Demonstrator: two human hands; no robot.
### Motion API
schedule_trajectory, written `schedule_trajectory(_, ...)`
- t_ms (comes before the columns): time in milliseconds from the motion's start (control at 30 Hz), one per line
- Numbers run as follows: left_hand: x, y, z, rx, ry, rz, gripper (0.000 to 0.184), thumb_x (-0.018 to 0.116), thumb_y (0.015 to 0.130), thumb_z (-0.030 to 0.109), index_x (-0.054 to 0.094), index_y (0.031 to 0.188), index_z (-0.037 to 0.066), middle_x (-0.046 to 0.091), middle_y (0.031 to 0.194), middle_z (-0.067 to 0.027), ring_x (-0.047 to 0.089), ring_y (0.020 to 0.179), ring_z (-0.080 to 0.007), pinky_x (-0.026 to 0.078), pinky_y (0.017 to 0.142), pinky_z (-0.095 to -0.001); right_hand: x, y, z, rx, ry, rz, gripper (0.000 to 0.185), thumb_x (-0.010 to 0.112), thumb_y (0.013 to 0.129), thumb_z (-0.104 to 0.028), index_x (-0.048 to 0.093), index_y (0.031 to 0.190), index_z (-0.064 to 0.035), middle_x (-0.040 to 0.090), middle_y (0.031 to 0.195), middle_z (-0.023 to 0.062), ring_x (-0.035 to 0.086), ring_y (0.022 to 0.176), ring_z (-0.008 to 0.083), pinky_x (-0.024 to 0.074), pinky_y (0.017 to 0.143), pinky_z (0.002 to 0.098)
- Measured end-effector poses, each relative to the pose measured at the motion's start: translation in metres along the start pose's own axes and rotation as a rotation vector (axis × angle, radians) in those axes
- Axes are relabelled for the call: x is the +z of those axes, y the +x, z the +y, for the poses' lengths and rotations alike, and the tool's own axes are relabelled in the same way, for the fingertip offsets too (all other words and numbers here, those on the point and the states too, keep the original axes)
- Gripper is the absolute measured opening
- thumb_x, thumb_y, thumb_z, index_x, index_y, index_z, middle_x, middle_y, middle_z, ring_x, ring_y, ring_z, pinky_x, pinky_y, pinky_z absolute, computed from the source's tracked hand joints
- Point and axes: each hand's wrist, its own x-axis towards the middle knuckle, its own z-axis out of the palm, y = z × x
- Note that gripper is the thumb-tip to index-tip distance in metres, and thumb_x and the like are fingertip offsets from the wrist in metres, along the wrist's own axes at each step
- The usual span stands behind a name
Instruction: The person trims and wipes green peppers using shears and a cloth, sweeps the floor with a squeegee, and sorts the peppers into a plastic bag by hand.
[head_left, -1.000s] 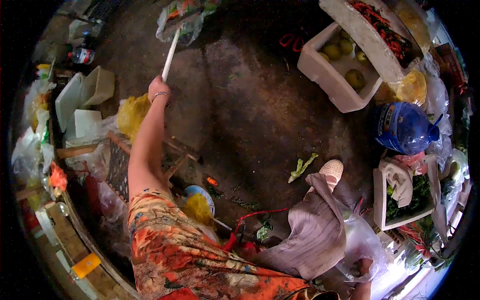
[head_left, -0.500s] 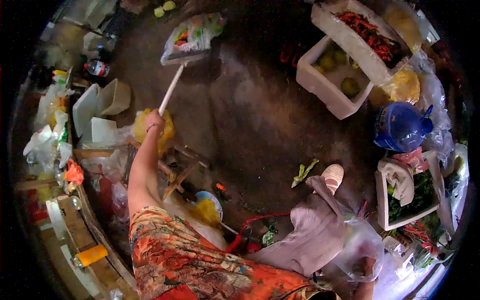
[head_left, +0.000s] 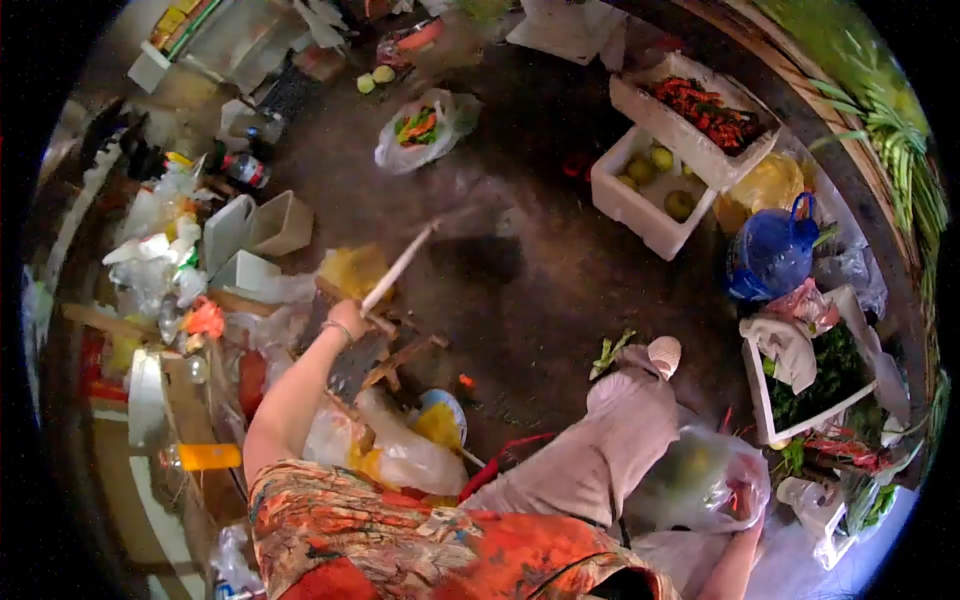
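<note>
My left hand, with a bracelet at the wrist, is closed round a long pale handle that slants forward over the floor. The handle's far end is blurred beside a dark flat shape, so the kind of tool is unclear. Beyond it, apart from the handle, a white plastic bag holding green and orange-red pieces lies on the floor. At the lower right, my right hand is closed on a clear plastic bag; its contents are blurred, and the plastic partly covers the fingers.
Foam boxes with green-yellow fruit, red peppers and leafy greens stand at right, near a blue water jug. Wood pieces, bags and a yellow bottle crowd the left. A green leaf lies by my foot.
My left hand has drawn the handle back toward me, away from the white bag, which stays on the floor. The camera view has shifted and shows more of the far floor.
</note>
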Motion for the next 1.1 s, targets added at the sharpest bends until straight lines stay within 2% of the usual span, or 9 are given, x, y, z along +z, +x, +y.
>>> schedule_trajectory(33,-0.002,-0.027,0.001,0.015,-0.037,-0.036,0.044,0.076,0.07,0.029,0.064,0.106,0.005,0.065,0.104,-0.0168,0.061,0.099,-0.0313,0.048,0.087,-0.0391,0.009,-0.011,-0.016,-0.232,-0.202,-0.023,0.055,0.062,0.079,-0.04,0.052,0.119,-0.0045,0.06,0.098,0.0085,0.057,0.081,0.0206,0.0472,0.069,0.0322)
schedule_trajectory(100,0.027,-0.041,-0.018,0.112,0.062,-0.062,0.041,0.077,0.068,0.032,0.067,0.099,0.006,0.066,0.099,-0.0163,0.062,0.095,-0.0316,0.049,0.086,-0.0396,0.0,-0.001,-0.008,0.057,0.02,-0.061,0.038,0.054,0.086,-0.026,0.052,0.12,-0.0089,0.059,0.101,0.0028,0.057,0.083,0.0131,0.0469,0.068,0.0244)
schedule_trajectory(367,0.042,-0.092,0.002,0.078,-0.407,-0.026,0.032,0.077,0.067,0.021,0.067,0.092,0.002,0.067,0.087,-0.0155,0.064,0.082,-0.0263,0.049,0.078,-0.0355,-0.033,0.009,0.013,0.335,0.102,-0.053,0.045,0.058,0.085,-0.031,0.048,0.124,-0.0106,0.063,0.089,0.005,0.06,0.072,0.0145,0.0484,0.063,0.0244)
schedule_trajectory(433,0.023,-0.096,0.009,-0.003,-0.595,-0.018,0.028,0.076,0.069,0.017,0.065,0.089,0.0,0.066,0.076,-0.0127,0.062,0.064,-0.022,0.05,0.062,-0.0355,-0.036,0.01,0.021,0.474,0.093,-0.042,0.045,0.059,0.085,-0.032,0.048,0.124,-0.0108,0.063,0.089,0.0047,0.059,0.072,0.0145,0.0485,0.063,0.0244)
schedule_trajectory(500,0.006,-0.085,0.012,0.001,-0.912,-0.019,0.016,0.068,0.073,0.012,0.06,0.081,0.001,0.056,0.057,-0.0055,0.046,0.038,-0.0138,0.034,0.035,-0.0281,-0.03,0.006,0.019,0.221,0.205,-0.062,0.043,0.058,0.086,-0.032,0.048,0.123,-0.0103,0.064,0.089,0.0054,0.06,0.073,0.0153,0.049,0.063,0.0251)
schedule_trajectory(700,-0.052,0.002,0.031,0.03,-1.204,0.134,0.008,0.054,0.077,0.01,0.054,0.079,0.002,0.049,0.055,-0.0032,0.045,0.042,-0.0142,0.035,0.037,-0.0292,-0.039,0.012,0.052,0.207,0.21,-0.047,0.038,0.056,0.088,-0.027,0.05,0.12,-0.0091,0.064,0.086,0.0081,0.063,0.072,0.0169,0.0515,0.057,0.026)
schedule_trajectory(867,-0.08,0.076,0.074,0.066,-1.531,0.274,0.027,0.075,0.074,0.01,0.05,0.083,0.003,0.046,0.055,-0.0009,0.041,0.039,-0.0111,0.03,0.033,-0.0269,-0.052,0.015,0.064,0.245,0.119,-0.022,0.044,0.058,0.087,-0.039,0.053,0.117,-0.0061,0.063,0.095,0.0082,0.062,0.078,0.0177,0.0512,0.064,0.0287)
schedule_trajectory(967,-0.077,0.143,0.084,0.127,-1.709,0.28,0.019,0.066,0.079,0.013,0.049,0.083,0.006,0.045,0.055,-0.0014,0.039,0.036,-0.0123,0.029,0.031,-0.0284,-0.044,0.005,0.056,0.191,0.098,0.017,0.053,0.061,0.085,-0.043,0.053,0.12,-0.0047,0.062,0.104,0.0068,0.06,0.085,0.0174,0.0497,0.071,0.0304)
schedule_trajectory(1100,-0.076,0.232,0.104,-0.034,-1.268,0.52,0.02,0.062,0.078,0.018,0.057,0.086,0.001,0.057,0.061,-0.0098,0.058,0.05,-0.0243,0.046,0.044,-0.0397,-0.023,-0.006,0.028,0.231,0.083,0.045,0.051,0.061,0.085,-0.042,0.053,0.119,-0.0047,0.062,0.104,0.0068,0.059,0.085,0.0174,0.0496,0.071,0.0303)
